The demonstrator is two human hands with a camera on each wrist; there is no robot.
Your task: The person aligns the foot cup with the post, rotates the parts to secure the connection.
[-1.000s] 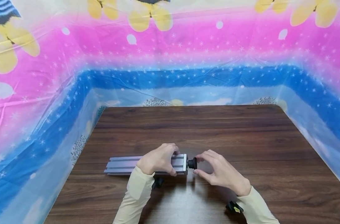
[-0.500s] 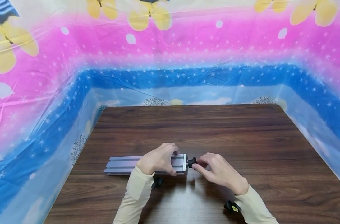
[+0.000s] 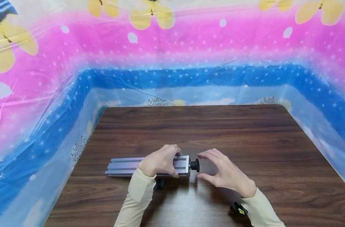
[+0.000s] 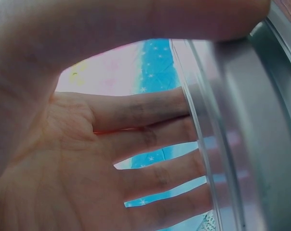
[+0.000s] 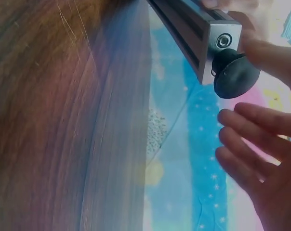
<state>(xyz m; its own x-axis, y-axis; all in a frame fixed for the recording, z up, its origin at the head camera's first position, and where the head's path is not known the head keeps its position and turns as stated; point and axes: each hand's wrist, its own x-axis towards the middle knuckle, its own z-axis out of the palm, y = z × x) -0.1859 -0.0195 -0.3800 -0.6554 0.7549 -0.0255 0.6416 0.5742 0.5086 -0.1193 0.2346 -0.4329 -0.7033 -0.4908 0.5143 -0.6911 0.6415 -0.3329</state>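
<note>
A silver aluminium profile [image 3: 124, 166] with grooves lies lengthwise on the wooden table. My left hand [image 3: 159, 160] grips it near its right end, thumb on the near side and fingers over the far side; the left wrist view shows the thumb and fingers against the metal profile [image 4: 251, 139]. From the end plate sticks out a black round knob [image 3: 195, 165], close to a bolt head [image 5: 224, 40] in the right wrist view. Around the knob but apart from it, my right hand [image 3: 227, 173] holds its thumb and fingers spread, with nothing between them.
The brown wooden table [image 3: 189, 126] stretches out beyond the profile. A printed pink and blue cloth [image 3: 172, 56] hangs around its back and sides. Black wrist straps [image 3: 238, 208] show under the sleeves.
Half a second ago my right fingers pinched the knob; now they have let go and spread apart, slightly to the right. The left hand and the profile stay in place.
</note>
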